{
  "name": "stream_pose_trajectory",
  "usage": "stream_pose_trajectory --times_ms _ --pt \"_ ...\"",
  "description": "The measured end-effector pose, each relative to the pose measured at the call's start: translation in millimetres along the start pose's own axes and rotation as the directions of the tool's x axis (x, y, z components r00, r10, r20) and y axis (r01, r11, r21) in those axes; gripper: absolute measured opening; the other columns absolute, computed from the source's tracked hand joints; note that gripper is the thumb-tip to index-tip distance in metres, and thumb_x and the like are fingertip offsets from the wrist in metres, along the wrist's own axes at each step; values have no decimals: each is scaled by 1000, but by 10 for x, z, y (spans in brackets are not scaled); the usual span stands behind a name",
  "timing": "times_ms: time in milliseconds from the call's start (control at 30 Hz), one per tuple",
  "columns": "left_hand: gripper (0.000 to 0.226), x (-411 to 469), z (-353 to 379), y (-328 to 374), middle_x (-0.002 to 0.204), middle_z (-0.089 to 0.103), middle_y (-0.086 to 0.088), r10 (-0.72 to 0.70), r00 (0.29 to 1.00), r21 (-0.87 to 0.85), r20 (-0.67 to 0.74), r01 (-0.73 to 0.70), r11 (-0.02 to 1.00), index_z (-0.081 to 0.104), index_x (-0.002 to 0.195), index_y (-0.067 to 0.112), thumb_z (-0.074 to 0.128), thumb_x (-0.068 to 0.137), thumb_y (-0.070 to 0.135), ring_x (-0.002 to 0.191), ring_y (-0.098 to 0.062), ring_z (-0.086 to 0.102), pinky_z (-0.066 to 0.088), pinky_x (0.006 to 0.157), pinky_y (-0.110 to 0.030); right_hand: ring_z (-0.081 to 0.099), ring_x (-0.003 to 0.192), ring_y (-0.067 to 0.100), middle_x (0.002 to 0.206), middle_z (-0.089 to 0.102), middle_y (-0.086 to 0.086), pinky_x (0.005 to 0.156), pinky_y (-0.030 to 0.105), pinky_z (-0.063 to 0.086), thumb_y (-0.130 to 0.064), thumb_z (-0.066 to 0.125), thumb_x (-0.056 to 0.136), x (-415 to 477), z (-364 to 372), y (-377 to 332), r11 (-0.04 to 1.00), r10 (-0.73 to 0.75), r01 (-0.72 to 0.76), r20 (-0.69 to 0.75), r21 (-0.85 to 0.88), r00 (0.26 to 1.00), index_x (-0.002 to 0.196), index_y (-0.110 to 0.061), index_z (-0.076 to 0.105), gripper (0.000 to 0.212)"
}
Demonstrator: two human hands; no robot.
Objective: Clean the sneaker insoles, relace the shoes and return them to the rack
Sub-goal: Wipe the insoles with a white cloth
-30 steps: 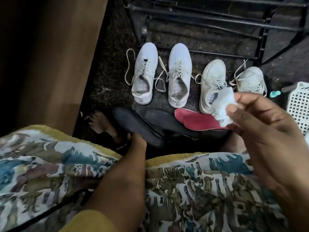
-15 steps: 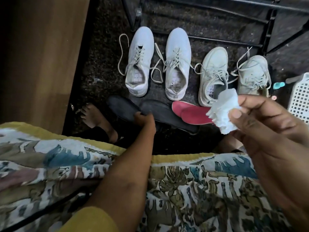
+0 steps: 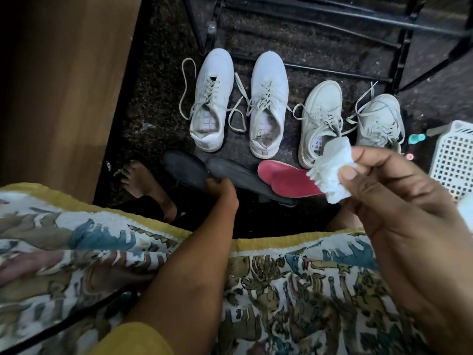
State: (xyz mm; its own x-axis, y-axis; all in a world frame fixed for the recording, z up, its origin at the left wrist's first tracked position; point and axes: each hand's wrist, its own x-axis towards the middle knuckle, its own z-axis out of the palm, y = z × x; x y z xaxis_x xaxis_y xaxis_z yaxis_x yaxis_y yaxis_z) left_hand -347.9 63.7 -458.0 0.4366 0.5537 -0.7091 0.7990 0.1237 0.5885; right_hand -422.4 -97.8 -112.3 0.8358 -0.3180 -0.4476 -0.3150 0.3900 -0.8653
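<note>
Several white sneakers stand in a row on the dark floor, laces loose: a smooth white pair (image 3: 212,98) (image 3: 267,103) on the left and a greyer pair (image 3: 320,116) (image 3: 378,119) on the right. In front of them lie two black insoles (image 3: 184,170) (image 3: 245,175) and two red insoles (image 3: 289,179). My left hand (image 3: 222,192) reaches down and grips the edge of a black insole. My right hand (image 3: 399,196) is raised near the camera and pinches a folded white wipe (image 3: 330,172) between thumb and fingers.
A black metal shoe rack (image 3: 320,37) stands behind the sneakers. A wooden panel (image 3: 69,85) rises at the left. A white perforated basket (image 3: 455,155) sits at the right edge with a teal item (image 3: 416,138) beside it. My bare foot (image 3: 143,180) and patterned cloth (image 3: 294,290) fill the foreground.
My left hand has moved forward from my lap edge to the black insoles and taken hold of one. My right hand with the wipe has stayed raised.
</note>
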Motion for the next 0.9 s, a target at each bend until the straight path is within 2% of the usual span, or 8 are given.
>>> stream_pose_trajectory --times_ms 100,300,433,567,667,733,800,900 --pt "25 -371 -104 228 79 50 -4 220 972 -66 80 -215 974 38 76 22 56 83 5 67 -20 51 53 67 -43 65 67 4 75 72 -3 62 13 50 -15 62 73 -35 65 -95 1000 5 -5 -29 20 1000 75 -23 74 15" --pt "23 -1024 -406 1025 66 43 7 691 721 -113 53 -683 721 46 81 6 57 78 -14 55 8 47 37 59 -7 64 55 8 78 68 2 48 19 51 -11 61 82 -147 133 -322 996 -6 14 -90 83 996 90 -12 66 10" --pt "14 -1548 -728 1856 67 46 9 823 555 -163 120 -807 568 51 87 5 58 77 -2 56 6 48 36 58 -7 56 48 0 65 64 -6 41 13 45 -7 59 89 -232 202 -448 996 -15 20 -53 87 998 82 -13 63 10" --pt "15 -2187 -1148 2588 69 48 4 894 412 -258 180 -857 446 44 74 20 55 74 9 63 -9 45 45 62 -32 51 59 6 71 59 3 57 12 44 -3 63 86 -266 316 -491 977 -193 194 15 -90 981 79 -13 63 13" --pt "17 -2526 -1439 2876 72 50 -8 882 413 -335 228 -817 469 44 74 18 55 79 7 65 -20 50 52 55 -45 50 60 17 69 59 0 59 31 45 -5 66 84 -246 376 -397 870 -308 326 109 -370 945 75 -21 63 18" --pt "21 -2687 -1606 2934 69 50 -4 867 441 -337 233 -799 498 43 72 17 55 83 3 59 -13 53 54 50 -39 53 57 13 61 57 -13 60 38 48 -10 68 82 -266 434 -321 770 -361 388 155 -506 920 72 -26 61 20" --pt "25 -2772 -1761 2900 65 49 1 850 474 -327 229 -785 526 43 70 18 55 85 2 54 -6 51 54 50 -33 52 56 9 59 57 -15 61 38 48 -14 67 80 -302 484 -236 729 -375 421 200 -540 905 71 -27 61 17" --pt "20 -2772 -2011 2779 66 52 -1 807 546 -371 226 -718 589 48 74 16 61 89 14 57 -9 53 55 56 -33 49 57 8 58 54 -13 59 30 43 -9 67 83 -462 566 -190 812 -331 402 234 -423 914 74 -23 61 17"
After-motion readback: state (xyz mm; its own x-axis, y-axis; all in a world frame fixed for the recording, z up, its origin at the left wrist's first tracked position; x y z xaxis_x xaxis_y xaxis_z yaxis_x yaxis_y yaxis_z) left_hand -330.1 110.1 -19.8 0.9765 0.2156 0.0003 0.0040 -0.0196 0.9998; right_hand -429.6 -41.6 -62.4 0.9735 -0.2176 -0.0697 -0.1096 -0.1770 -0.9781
